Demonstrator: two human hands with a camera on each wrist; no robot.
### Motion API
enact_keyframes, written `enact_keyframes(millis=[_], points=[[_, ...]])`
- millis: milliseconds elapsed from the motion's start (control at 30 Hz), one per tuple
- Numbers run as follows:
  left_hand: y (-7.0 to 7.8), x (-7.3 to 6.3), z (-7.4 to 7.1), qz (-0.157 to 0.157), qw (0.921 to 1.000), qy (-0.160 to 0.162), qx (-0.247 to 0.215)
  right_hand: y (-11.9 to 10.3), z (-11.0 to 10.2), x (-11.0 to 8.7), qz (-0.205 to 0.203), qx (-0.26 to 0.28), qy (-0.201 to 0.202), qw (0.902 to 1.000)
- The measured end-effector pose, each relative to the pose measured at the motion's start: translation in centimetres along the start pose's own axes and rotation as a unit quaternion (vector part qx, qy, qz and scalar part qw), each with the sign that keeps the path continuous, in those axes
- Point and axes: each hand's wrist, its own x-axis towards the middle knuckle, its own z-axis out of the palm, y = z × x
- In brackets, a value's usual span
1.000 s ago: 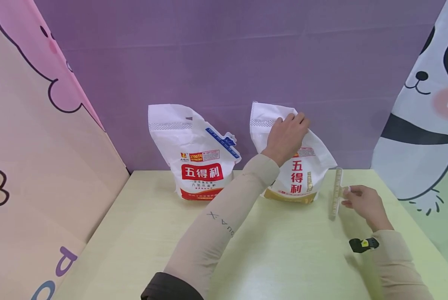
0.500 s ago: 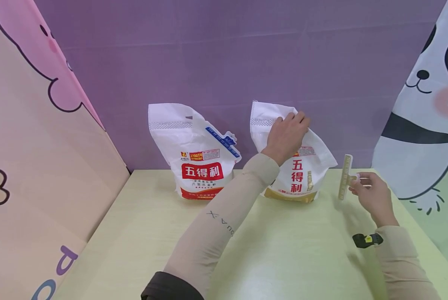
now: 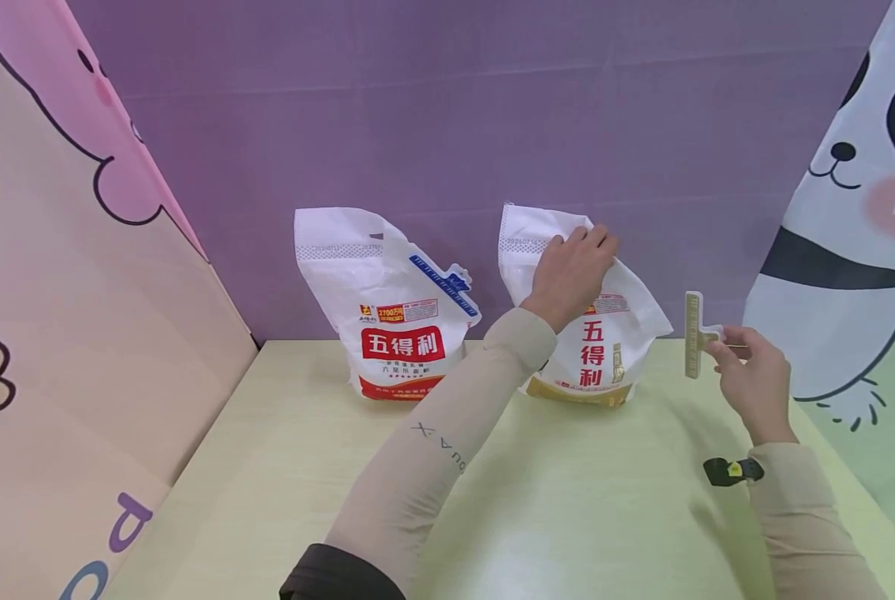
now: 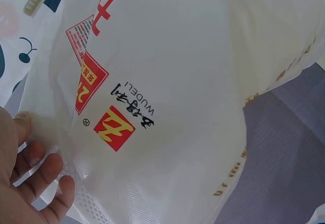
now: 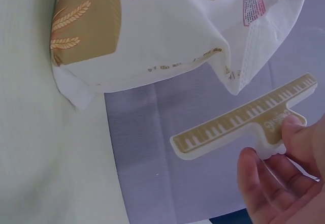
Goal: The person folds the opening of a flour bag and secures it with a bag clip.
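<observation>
A white flour bag (image 3: 592, 333) with red lettering and a gold base stands at the back of the table, its top slanted down at the right. My left hand (image 3: 573, 271) grips its upper edge; in the left wrist view the fingers (image 4: 48, 173) curl at the bag's printed plastic (image 4: 167, 71). To the right, above the table, my right hand (image 3: 757, 379) pinches a wide bag clip (image 3: 692, 335) by its handle. Up close the clip (image 5: 244, 117) is white with a tan, ruler-marked face, held apart from the bag's folded corner (image 5: 236, 76).
A second flour bag (image 3: 398, 333) stands to the left, with a blue bag clip (image 3: 445, 285) along its slanted upper right edge. Behind both bags hangs a purple backdrop (image 3: 387, 117). Printed panels flank the pale table (image 3: 552, 500), with a panda (image 3: 845, 333) on the right one.
My right hand has lifted the tan bag clip off the table, moving up and slightly right, and turned its face toward the head camera. The left hand has stayed on the flour bag.
</observation>
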Motion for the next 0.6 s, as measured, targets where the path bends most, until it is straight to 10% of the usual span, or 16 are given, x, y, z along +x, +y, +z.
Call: enact_keyframes(millis=[600], points=[[0.0,0.0,0.2,0.003,1.0,0.0,-0.004,-2.6,0.1,0.5,-0.107,-0.035,0.079,0.9905]])
